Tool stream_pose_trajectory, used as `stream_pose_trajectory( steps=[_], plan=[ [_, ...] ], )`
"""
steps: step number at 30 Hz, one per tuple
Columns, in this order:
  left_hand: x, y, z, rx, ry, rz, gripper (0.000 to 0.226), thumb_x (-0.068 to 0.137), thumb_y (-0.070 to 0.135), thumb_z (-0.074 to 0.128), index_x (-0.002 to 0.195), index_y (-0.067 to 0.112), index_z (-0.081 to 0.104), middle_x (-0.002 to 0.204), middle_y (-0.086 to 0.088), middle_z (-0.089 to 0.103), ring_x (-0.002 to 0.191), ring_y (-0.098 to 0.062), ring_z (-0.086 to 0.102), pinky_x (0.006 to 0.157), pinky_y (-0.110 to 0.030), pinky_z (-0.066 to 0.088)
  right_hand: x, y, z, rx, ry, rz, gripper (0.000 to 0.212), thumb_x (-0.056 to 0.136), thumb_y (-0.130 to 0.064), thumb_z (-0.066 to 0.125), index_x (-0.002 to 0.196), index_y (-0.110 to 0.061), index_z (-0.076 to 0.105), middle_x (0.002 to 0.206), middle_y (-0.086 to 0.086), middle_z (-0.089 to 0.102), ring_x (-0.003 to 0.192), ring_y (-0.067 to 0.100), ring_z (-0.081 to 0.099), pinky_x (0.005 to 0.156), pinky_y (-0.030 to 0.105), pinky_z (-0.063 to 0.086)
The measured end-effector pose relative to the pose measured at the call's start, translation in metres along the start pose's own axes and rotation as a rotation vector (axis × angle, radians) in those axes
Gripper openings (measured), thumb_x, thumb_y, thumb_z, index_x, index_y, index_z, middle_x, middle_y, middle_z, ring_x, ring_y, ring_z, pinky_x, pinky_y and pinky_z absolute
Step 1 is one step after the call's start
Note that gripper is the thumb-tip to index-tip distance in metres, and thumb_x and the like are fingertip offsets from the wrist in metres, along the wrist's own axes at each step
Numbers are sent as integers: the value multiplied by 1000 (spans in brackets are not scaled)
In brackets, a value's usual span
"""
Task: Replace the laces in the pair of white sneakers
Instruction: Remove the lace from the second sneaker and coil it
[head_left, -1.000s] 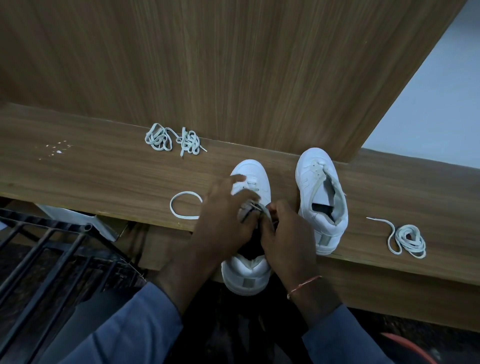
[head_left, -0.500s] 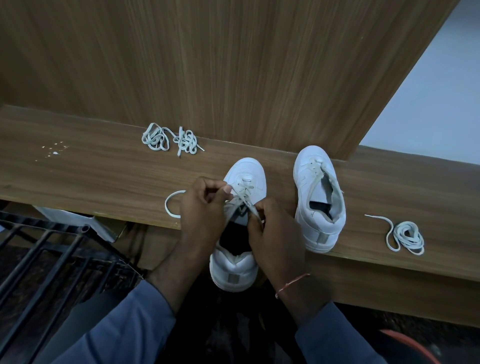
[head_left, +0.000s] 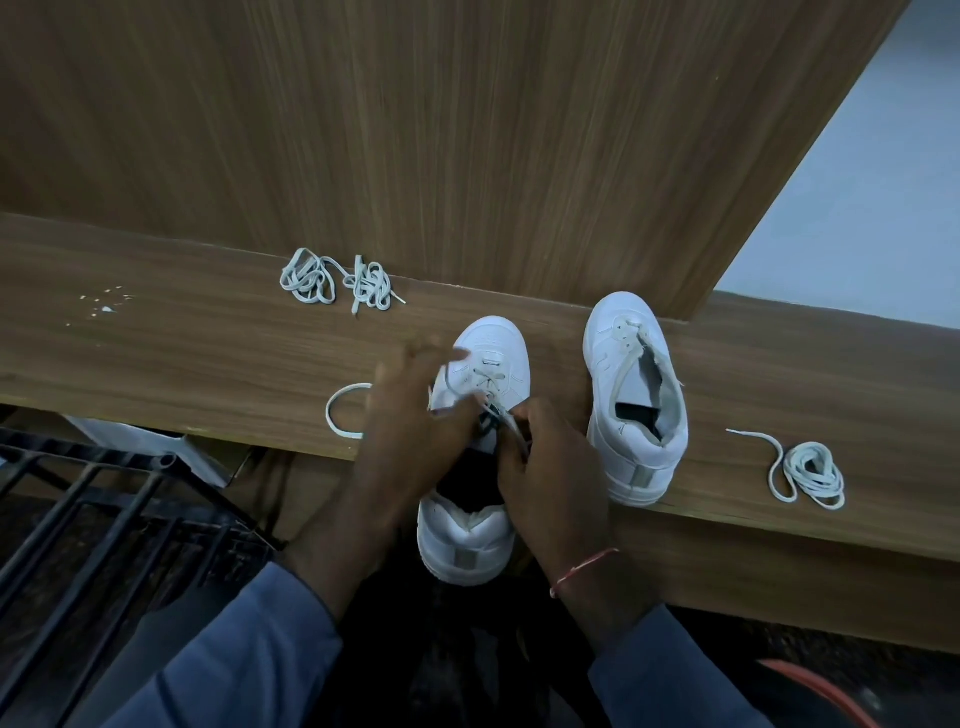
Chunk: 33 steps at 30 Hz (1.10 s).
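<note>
Desk (head_left: 156, 364): wood grain, long front edge running left to right. Upright wood panel (head_left: 415, 130) stands along its back edge. Pale wall (head_left: 857, 208) past the panel's right side. White specks (head_left: 104, 304) scattered near the desk's left end. Below the front edge, left: black metal rack (head_left: 104, 509), with a white sheet (head_left: 150, 447) just beside it. Orange-red curved object (head_left: 831, 691) lies below the front edge, right; identity unclear.

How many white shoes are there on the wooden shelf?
2. One sneaker sits between the left hand and the right hand, which pinches its lace; its heel overhangs the shelf edge. The second sneaker stands just right of it. No others show.
</note>
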<state>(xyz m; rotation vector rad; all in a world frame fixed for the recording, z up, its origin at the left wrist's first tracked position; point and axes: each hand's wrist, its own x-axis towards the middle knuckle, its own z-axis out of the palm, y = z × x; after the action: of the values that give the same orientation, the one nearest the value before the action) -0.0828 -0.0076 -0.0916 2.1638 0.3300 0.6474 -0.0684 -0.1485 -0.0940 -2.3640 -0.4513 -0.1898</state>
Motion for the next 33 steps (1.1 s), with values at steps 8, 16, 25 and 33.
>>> stream_pose_trajectory(
  steps=[8,16,25,33],
  plan=[
    [-3,-1,6,104,-89,215,11,77,22,62,78,19,73,87,4,69,89,-13,60,83,-33,46,-1,2,4,-6,20,-11,14,95,-31,55,87,-19,52,78,-2,62,74,21,59,66,38,46],
    [11,6,-15,-738,293,-585,3,86,9,67,86,12,68,64,-1,67,56,-12,60,53,-22,48,0,2,3,-3,19,-20,5,92,-24,57,90,-20,55,78,-4,63,73,19,60,65,36,48],
    [24,-18,-23,-975,369,-848,19,90,1,56,85,18,64,59,8,68,59,-3,66,61,-19,53,2,3,2,0,5,-11,4,92,-23,56,93,-20,56,83,-2,65,77,21,61,68,38,49],
    [26,-36,-51,-25,286,-474,42,87,17,67,123,0,54,112,-6,58,104,-23,56,81,-28,47,1,3,2,0,15,6,5,92,-25,56,91,-20,56,78,-4,64,73,19,60,65,35,48]
  ],
)
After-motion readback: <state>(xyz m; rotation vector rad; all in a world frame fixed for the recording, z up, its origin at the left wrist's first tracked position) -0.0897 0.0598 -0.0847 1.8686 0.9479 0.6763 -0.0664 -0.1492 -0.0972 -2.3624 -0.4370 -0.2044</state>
